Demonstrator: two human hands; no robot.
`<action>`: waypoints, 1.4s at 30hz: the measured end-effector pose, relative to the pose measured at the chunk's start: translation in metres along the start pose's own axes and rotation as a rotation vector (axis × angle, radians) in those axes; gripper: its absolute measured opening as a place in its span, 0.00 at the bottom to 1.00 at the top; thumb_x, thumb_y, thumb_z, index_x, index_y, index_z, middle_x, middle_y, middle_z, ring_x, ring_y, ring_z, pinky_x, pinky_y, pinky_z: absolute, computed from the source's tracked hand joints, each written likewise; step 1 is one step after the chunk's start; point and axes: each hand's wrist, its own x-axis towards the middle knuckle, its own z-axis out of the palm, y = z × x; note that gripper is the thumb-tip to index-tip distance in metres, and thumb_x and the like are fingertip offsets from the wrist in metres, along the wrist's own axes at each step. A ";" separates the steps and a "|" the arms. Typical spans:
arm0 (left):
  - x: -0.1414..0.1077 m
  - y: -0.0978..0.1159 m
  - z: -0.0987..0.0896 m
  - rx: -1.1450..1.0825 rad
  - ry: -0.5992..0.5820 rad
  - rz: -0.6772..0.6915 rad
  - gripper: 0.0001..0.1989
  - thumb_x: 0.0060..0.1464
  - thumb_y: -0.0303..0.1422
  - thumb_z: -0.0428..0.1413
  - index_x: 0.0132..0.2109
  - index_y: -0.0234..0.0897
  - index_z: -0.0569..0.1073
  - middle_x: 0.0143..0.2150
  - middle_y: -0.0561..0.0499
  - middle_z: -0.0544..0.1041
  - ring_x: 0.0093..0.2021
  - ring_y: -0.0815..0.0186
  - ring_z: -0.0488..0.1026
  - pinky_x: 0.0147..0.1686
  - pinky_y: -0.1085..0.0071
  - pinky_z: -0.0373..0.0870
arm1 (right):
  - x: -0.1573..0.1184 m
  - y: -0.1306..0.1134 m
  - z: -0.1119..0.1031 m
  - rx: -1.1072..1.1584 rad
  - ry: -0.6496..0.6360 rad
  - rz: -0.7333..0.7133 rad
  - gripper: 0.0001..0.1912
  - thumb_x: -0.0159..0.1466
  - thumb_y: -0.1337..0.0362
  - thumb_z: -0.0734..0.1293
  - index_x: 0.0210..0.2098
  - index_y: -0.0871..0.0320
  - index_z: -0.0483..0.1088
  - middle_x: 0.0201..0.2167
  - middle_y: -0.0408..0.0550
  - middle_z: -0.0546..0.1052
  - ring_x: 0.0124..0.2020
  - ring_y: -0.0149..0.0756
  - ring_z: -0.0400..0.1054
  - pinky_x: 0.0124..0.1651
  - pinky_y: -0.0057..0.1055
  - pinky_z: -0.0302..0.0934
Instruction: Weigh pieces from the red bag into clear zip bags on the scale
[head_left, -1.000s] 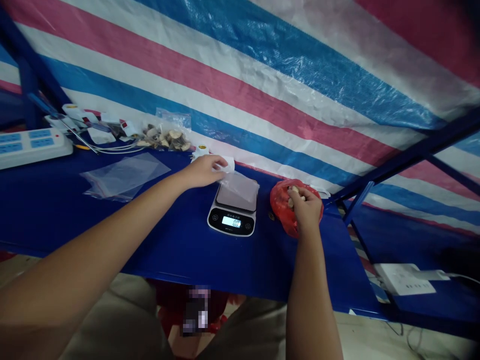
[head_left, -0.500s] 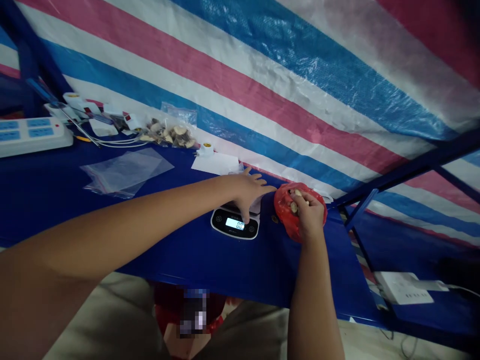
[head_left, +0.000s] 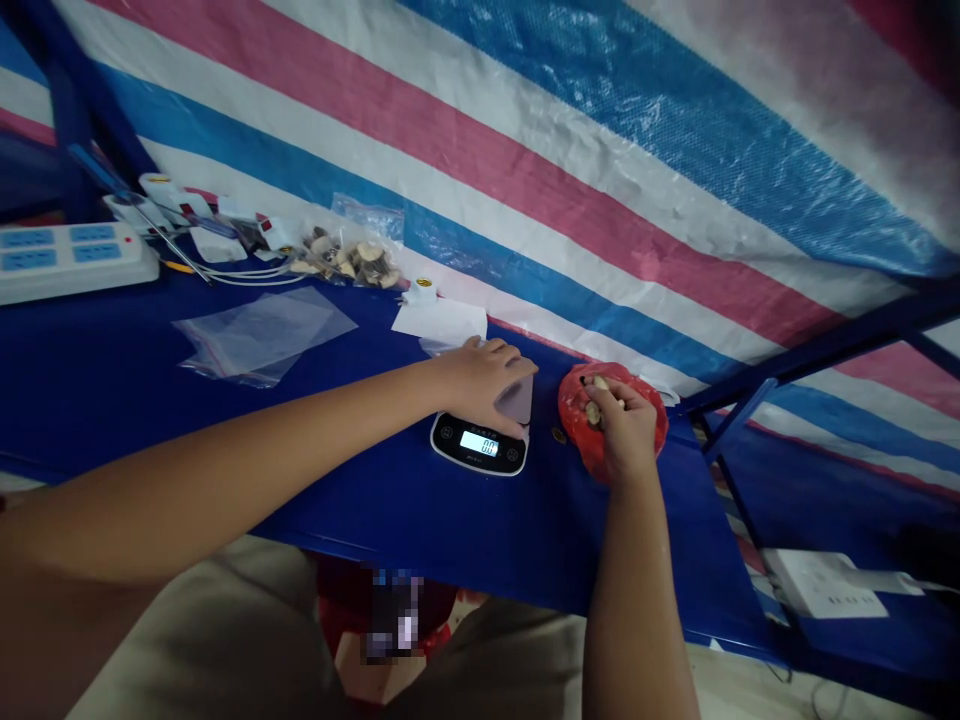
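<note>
A digital kitchen scale (head_left: 480, 445) lies on the blue table, its lit display reading 0.0. Over its weighing plate (head_left: 517, 400) is my left hand (head_left: 487, 385), fingers apart and thumb near the front edge; its palm hides much of the plate. To the right, a red plastic bag (head_left: 581, 445) stands with its mouth spread. Inside it, my right hand (head_left: 626, 425) has its fingers closed on pale dried mushrooms (head_left: 595, 410). One small brown piece (head_left: 559, 435) rests on the table between scale and bag.
Clear zip bags (head_left: 262, 330) lie at the left. Behind them are a bag of dried mushrooms (head_left: 356, 260), white lamp sockets with cables, and a power strip (head_left: 75, 260). White paper (head_left: 439, 320) sits behind the scale. A striped tarp (head_left: 487, 150) hangs behind; a blue post (head_left: 739, 415) stands right.
My left hand's fingers have drawn in from being stretched toward the red bag and now curve over the scale. My right hand stays in the bag. The view has shifted slightly.
</note>
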 end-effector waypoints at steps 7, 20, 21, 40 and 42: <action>-0.014 -0.013 -0.007 -0.031 -0.044 0.043 0.55 0.45 0.58 0.61 0.75 0.45 0.51 0.75 0.39 0.57 0.72 0.43 0.53 0.67 0.49 0.51 | -0.001 -0.001 0.001 -0.040 0.014 -0.002 0.15 0.49 0.57 0.78 0.32 0.60 0.81 0.21 0.41 0.75 0.21 0.29 0.62 0.24 0.27 0.55; -0.020 -0.040 -0.010 -0.127 -0.090 0.069 0.61 0.39 0.58 0.65 0.76 0.51 0.48 0.77 0.42 0.52 0.74 0.43 0.52 0.68 0.51 0.51 | -0.005 -0.007 0.005 0.148 -0.082 0.104 0.13 0.49 0.59 0.79 0.31 0.60 0.80 0.20 0.43 0.75 0.21 0.27 0.62 0.21 0.24 0.51; -0.021 -0.040 -0.012 -0.126 -0.083 0.065 0.59 0.42 0.58 0.64 0.76 0.51 0.48 0.76 0.43 0.54 0.73 0.45 0.54 0.68 0.52 0.53 | -0.005 -0.007 0.005 0.146 -0.092 0.101 0.13 0.49 0.59 0.79 0.31 0.60 0.80 0.20 0.43 0.75 0.21 0.27 0.62 0.21 0.24 0.50; -0.038 -0.044 -0.008 -0.124 -0.002 0.066 0.47 0.49 0.55 0.61 0.73 0.49 0.57 0.74 0.45 0.60 0.71 0.48 0.59 0.68 0.54 0.52 | -0.008 -0.008 0.010 0.160 -0.119 0.161 0.14 0.46 0.58 0.80 0.30 0.59 0.80 0.21 0.43 0.75 0.21 0.28 0.65 0.22 0.24 0.53; -0.037 -0.038 -0.005 -0.107 0.040 0.062 0.45 0.50 0.53 0.61 0.72 0.46 0.59 0.73 0.42 0.62 0.70 0.46 0.60 0.68 0.51 0.51 | -0.007 -0.007 0.011 0.162 -0.115 0.169 0.14 0.46 0.58 0.80 0.30 0.59 0.80 0.20 0.43 0.75 0.21 0.28 0.64 0.21 0.23 0.53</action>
